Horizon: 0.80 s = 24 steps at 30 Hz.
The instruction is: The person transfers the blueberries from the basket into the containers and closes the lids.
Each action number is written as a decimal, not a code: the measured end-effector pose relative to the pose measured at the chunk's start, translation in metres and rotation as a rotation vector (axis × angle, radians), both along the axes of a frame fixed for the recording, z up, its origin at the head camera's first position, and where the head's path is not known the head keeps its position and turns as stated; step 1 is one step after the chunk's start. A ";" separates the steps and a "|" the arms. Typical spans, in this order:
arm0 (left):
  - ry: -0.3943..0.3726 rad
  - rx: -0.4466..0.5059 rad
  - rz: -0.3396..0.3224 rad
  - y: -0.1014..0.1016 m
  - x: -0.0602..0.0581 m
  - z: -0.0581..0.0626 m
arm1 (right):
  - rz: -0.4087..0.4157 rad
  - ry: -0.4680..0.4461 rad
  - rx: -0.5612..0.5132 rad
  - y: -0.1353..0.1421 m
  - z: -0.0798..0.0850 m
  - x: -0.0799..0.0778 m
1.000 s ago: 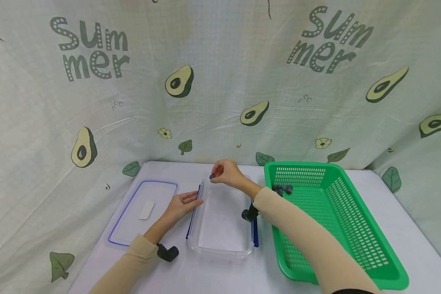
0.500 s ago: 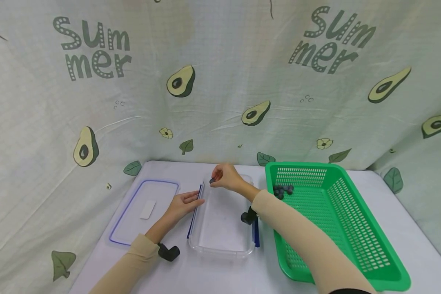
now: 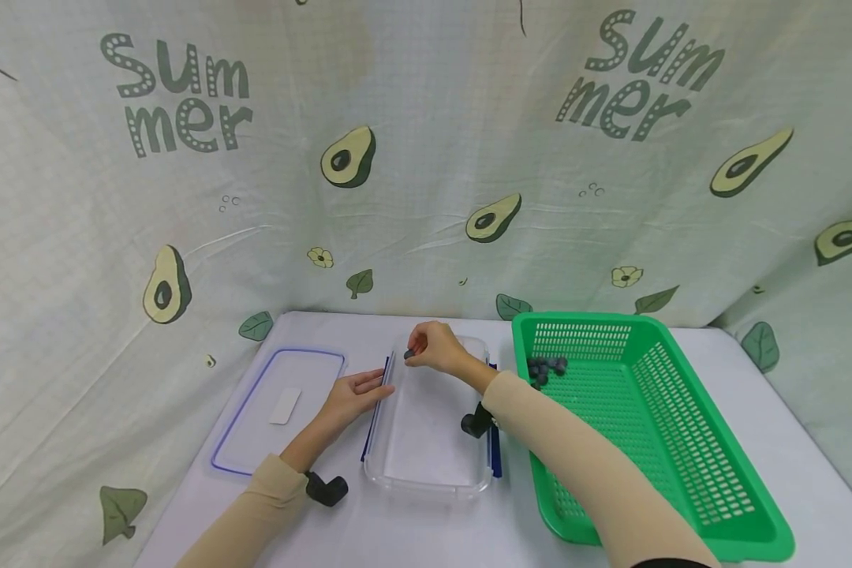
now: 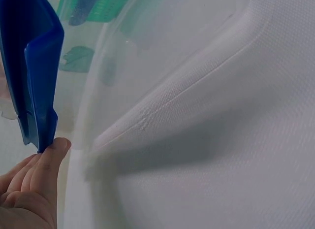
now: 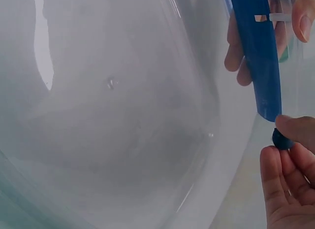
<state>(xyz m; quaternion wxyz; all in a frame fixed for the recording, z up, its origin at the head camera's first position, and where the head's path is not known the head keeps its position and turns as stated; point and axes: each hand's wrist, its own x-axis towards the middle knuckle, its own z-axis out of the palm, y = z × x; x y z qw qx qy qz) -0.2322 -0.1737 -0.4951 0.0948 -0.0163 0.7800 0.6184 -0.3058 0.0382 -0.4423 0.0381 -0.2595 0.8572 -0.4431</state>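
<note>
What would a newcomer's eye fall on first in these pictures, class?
Probably the bright green basket at right, with blueberries near its far left corner. Behind, an avocado-printed cloth reads "Summer". Mid-table, the right hand pinches one blueberry near a clear container's far end.

One basket [image 3: 653, 426], one box [image 3: 433, 426], one lid [image 3: 255, 426] (plus several berries [image 3: 543, 379]).

The clip [image 5: 258, 61] is blue and stands nearly upright, slightly tilted, with a small slot [image 5: 260, 18] in its upper part. The clear box [image 5: 123, 115] extends left of the clip. The left hand [image 5: 235, 51] has its fingertips left of the clip and its thumb to the right. Below the clip, the right hand [image 5: 287, 182] pinches one dark berry [image 5: 281, 140]; contact between berry and clip cannot be determined.
</note>
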 end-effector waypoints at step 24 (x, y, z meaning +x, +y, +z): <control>0.007 -0.023 -0.006 0.000 0.000 0.001 | -0.015 0.034 0.041 0.001 0.011 0.003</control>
